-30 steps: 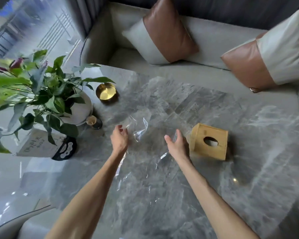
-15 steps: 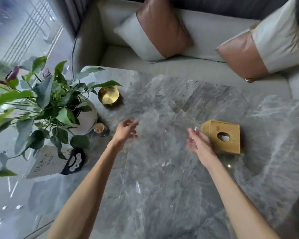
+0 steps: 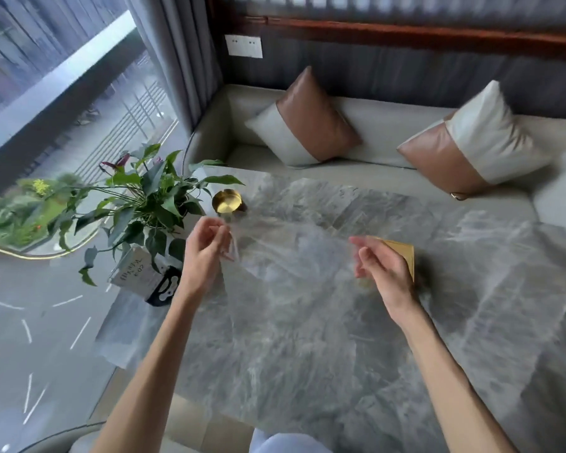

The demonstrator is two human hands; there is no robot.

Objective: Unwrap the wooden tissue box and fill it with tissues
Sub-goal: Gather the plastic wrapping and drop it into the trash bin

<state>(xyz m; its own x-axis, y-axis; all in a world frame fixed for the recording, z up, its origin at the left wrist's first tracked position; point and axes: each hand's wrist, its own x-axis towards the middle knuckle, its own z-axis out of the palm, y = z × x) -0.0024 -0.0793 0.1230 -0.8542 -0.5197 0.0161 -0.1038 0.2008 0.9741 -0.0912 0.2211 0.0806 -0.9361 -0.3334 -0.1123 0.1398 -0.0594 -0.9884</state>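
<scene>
The wooden tissue box stands bare on the grey marble table, right of centre, and only its far right part shows behind my right hand. A clear plastic wrap hangs as a faint, hazy sheet between my two hands, above the table. My left hand pinches its left edge, where a fold of film shows by the fingers. My right hand grips the right edge. No tissues are in view.
A leafy potted plant stands at the table's left edge with a white card leaning below it. A gold dish sits behind my left hand. A sofa with brown-and-white cushions runs along the far side.
Both hands have risen off the table and moved apart, lifting the crumpled wrap and spreading it flat. My right hand now covers most of the box. The view has tilted up.
</scene>
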